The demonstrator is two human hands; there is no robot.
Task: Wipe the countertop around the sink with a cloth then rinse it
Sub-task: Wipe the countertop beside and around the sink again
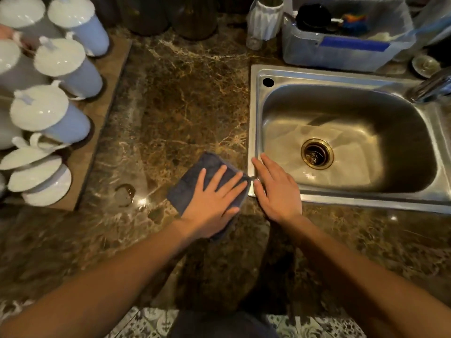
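home kitchen | steel sink (258, 113) | marble countertop (185, 106) | lidded mugs (63, 113)

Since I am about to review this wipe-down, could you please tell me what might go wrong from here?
1. The left hand presses the cloth flat; a wide sweep leftwards could knock the lidded white cups crowded on the board.
2. The wet patch on the countertop may just be smeared or pushed off the front edge.

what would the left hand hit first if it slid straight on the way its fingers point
Probably the right hand, which lies just beyond the left hand, at the near corner of the sink.
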